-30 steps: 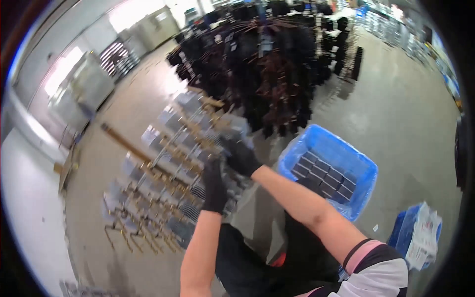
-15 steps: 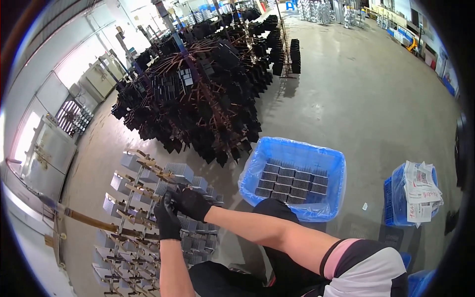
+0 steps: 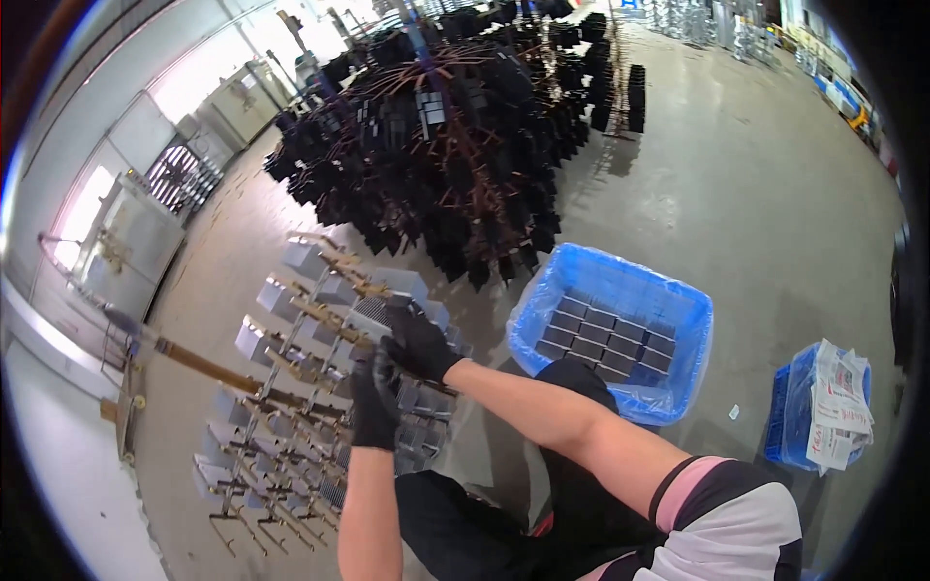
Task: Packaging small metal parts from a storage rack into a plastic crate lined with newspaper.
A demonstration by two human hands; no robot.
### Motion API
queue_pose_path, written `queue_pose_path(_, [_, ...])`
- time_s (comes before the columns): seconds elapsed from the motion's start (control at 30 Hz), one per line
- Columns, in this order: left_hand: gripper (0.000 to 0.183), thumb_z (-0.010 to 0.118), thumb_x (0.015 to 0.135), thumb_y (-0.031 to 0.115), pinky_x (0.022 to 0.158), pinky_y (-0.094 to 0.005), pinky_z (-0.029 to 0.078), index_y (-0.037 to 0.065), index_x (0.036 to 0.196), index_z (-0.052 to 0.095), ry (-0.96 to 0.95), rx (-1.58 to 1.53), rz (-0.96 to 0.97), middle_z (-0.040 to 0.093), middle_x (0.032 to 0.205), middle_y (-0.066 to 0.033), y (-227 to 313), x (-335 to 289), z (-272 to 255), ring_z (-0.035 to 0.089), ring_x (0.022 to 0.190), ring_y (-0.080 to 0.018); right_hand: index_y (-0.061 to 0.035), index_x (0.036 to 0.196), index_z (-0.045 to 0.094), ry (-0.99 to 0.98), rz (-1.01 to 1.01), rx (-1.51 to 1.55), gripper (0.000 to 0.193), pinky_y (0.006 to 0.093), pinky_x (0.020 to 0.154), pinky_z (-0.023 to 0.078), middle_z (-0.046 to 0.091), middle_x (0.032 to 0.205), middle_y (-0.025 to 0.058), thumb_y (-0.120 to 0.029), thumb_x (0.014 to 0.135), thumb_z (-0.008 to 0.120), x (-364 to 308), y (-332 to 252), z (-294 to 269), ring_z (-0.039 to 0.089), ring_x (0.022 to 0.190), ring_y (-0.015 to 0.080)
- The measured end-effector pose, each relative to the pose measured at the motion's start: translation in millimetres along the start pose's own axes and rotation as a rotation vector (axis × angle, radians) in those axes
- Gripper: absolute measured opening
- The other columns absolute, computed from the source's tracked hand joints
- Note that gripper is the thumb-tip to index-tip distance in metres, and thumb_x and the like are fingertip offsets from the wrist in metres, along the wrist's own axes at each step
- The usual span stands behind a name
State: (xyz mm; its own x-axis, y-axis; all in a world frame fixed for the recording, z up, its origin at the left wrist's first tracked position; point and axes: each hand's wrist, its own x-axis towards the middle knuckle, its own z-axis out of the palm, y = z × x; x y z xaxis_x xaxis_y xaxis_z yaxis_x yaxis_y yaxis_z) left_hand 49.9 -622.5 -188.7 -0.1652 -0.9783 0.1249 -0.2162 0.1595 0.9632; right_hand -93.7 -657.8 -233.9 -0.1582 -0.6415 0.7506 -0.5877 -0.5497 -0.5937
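Observation:
Both my hands wear black gloves and are at the upper right side of a metal hanging rack. My right hand is curled at the edge of a silver finned heat sink on the rack. Just below and left of it, my left hand has its fingers closed near a rack arm; what they hold is hidden. More pale grey heat sinks hang on the rack's clips in rows. To the right stands a blue crate lined with clear plastic, with dark finned blocks laid in rows inside.
A large cluster of racks with black plates stands ahead. A smaller blue crate topped with newspaper sits at far right. A pole sticks out left of my rack. Grey cabinets line the left wall.
The view has shifted, so the scene sits further right and the far racks higher. My right hand has moved up from my left hand, toward the finned heat sink.

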Motion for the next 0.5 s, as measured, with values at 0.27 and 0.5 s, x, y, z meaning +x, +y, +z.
queue_pose_path(0.27, [0.025,0.065,0.092,0.020,0.078,-0.0359,0.051,0.003,0.110,0.063,0.031,0.131,0.063,0.067,0.103,-0.0093,36,-155,-2,0.062,0.088,-0.0217,-0.0060,0.127,0.054,-0.052,0.049,-0.209,0.057,0.0521,0.076,0.050,0.062,0.099,0.0248,-0.030,0.078,0.068,-3,-25,-47,0.060,0.088,0.0414])
queue_pose_path(0.5, [0.028,0.067,0.087,0.024,0.084,-0.0475,0.048,0.001,0.102,0.063,0.051,0.795,0.228,0.064,0.096,-0.0208,14,-214,-47,0.061,0.093,-0.0410,-0.0074,0.121,0.058,-0.381,0.323,-0.212,0.051,0.0420,0.077,0.050,0.065,0.102,0.0172,-0.028,0.078,0.075,12,-45,-148,0.064,0.090,0.0301])
